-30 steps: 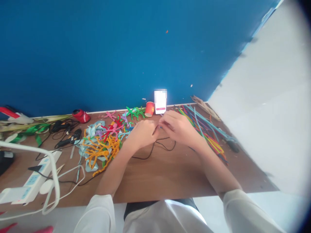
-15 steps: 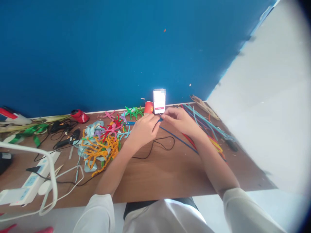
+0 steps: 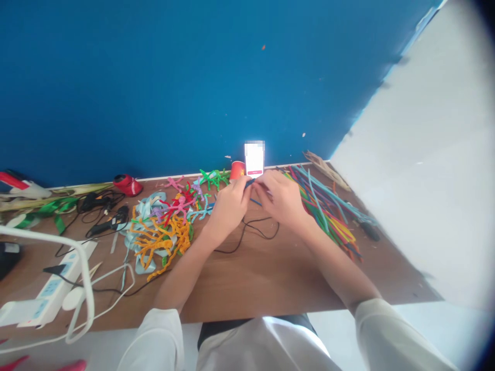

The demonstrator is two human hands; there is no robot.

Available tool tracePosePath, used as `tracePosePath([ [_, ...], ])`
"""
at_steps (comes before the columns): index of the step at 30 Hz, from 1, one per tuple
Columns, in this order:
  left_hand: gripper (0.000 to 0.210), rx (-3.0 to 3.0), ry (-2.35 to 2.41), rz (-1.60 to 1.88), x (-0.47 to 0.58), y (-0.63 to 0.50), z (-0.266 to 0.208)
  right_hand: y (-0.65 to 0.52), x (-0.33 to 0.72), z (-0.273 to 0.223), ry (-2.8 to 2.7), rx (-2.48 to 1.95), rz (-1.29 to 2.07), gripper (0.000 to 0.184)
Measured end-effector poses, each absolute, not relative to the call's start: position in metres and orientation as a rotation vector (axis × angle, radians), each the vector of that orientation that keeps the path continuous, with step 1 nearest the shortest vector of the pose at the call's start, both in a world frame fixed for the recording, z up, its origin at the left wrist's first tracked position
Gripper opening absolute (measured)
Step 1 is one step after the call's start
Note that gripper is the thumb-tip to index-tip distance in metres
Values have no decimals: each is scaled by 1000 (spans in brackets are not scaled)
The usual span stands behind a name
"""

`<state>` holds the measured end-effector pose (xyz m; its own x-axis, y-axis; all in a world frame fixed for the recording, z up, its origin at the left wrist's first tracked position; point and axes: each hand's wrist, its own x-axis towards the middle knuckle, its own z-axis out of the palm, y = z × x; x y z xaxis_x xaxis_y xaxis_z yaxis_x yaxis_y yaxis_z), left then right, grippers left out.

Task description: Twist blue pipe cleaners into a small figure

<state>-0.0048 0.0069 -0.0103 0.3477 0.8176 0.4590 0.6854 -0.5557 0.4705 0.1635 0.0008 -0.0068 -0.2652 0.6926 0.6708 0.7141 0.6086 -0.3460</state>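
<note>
Close together above the back of the table, both of my hands are closed on a blue pipe cleaner (image 3: 250, 182). My left hand (image 3: 232, 203) pinches it between thumb and fingers. My right hand (image 3: 281, 197) has its fingers bent around it from the other side, hiding most of the stem. A short blue length shows below, between the hands. Just behind them a lit phone (image 3: 254, 157) leans upright at the wall, beside a red cup (image 3: 237, 170).
To the left lie pipe-cleaner figures in orange (image 3: 160, 245), pink and green (image 3: 214, 179), over pale blue ribbon. Loose pipe cleaners (image 3: 328, 206) spread at the right. Further left are glue guns (image 3: 110, 221), a power strip (image 3: 58, 286) and a white tube frame (image 3: 87, 278). A black cable (image 3: 242, 239) loops below my hands.
My right hand has moved down and inward, closer to my left. The long blue stem that stretched toward the lower right no longer shows there. My left hand has shifted slightly.
</note>
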Motion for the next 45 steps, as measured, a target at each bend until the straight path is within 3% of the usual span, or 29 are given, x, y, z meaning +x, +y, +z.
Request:
tracePosePath([
  [3, 21, 2258, 1337, 1085, -3, 3, -6, 1, 165, -3, -1805, -1067, 413, 17],
  [6, 19, 2155, 1280, 1144, 0, -1, -4, 3, 167, 0, -1606, -973, 879, 25],
  [9, 18, 2063, 1223, 1189, 1, -3, -4, 5, 168, 1, -1485, -884, 1137, 32],
  [12, 17, 1925, 1135, 1209, 2, -2, -6, 3, 166, 0, -1499, -893, 1074, 29],
  [20, 20, 1576, 983, 1212, 4, 5, -11, -10, 158, 2, -1843, -989, 389, 14],
  [25, 17, 1486, 949, 1261, 3, 5, -12, -11, 159, 3, -1830, -945, 525, 13],
  [31, 23, 1344, 839, 1199, 5, 3, -10, -5, 163, 2, -1593, -872, 934, 19],
  [45, 35, 1248, 640, 940, 4, 7, -13, 8, 190, 4, -1667, -708, 1223, 26],
])
